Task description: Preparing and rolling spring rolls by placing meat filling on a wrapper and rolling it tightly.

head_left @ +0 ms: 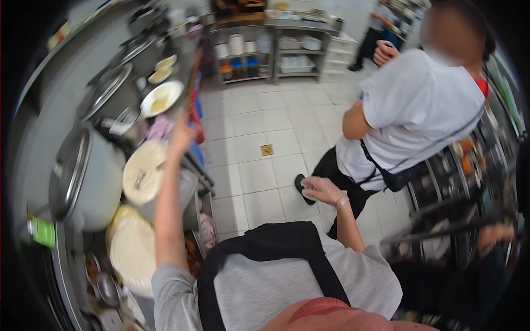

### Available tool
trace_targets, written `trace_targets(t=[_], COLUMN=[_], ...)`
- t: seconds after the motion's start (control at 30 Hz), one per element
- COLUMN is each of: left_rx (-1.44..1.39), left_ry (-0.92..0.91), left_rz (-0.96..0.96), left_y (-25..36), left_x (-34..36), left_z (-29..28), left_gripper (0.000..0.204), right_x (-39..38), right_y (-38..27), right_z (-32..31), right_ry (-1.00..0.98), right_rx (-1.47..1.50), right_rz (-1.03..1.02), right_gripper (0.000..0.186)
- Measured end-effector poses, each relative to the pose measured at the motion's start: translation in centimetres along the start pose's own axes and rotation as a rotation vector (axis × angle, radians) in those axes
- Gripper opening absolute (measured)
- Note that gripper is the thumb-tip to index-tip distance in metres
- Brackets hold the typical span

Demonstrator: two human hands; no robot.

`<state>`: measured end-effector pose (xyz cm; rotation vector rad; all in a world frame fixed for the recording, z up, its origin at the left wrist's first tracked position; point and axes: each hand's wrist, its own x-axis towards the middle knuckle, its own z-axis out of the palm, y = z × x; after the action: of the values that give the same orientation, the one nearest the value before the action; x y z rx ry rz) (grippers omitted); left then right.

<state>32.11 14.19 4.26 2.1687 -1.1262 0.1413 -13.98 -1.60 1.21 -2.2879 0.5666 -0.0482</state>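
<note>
Nearest the camera, the wearer's grey shirt [265, 281] and black apron [284, 234] fill the lower middle between two outstretched forearms. On the left, the blurred left hand [181, 137] reaches out at the edge of the metal table [183, 70], beside a pink cloth [159, 128] and by the lower end of a long brown stick [194, 80], but one cannot tell whether its grip is closed around that stick. The right hand [323, 190], clear-gloved, hangs with a loose, fairly wide grip, near a co-worker [411, 110] in white.
</note>
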Motion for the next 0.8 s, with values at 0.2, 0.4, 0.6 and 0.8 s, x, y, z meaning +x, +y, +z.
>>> trace_targets(t=[0.2,0.4,0.6,0.8], left_rx=[-0.836,-0.891,-0.769,-0.562], left_ry=[-0.638,-0.109,0.324,0.691], left_rz=[-0.592,-0.700,-0.749,-0.991], left_y=[1.5,0.0,5.1,5.5], left_x=[-26.7,-38.5,-45.6,-54.8], left_z=[1.6,-9.7,-15.1,-16.7], left_gripper=[0.076,0.075,0.048,0.034], right_x=[5.8,17.3,19.5,16.4], right_y=[-2.9,-9.1,-21.7,-31.9], right_z=[-2.2,2.1,13.7,28.2], right_ry=[-0.176,-0.230,-0.639,-0.559], right_rx=[0.008,0.031,0.219,0.077], right_rz=[-0.201,-0.419,-0.584,-1.115], right_gripper=[0.037,0.032,0.032,0.034])
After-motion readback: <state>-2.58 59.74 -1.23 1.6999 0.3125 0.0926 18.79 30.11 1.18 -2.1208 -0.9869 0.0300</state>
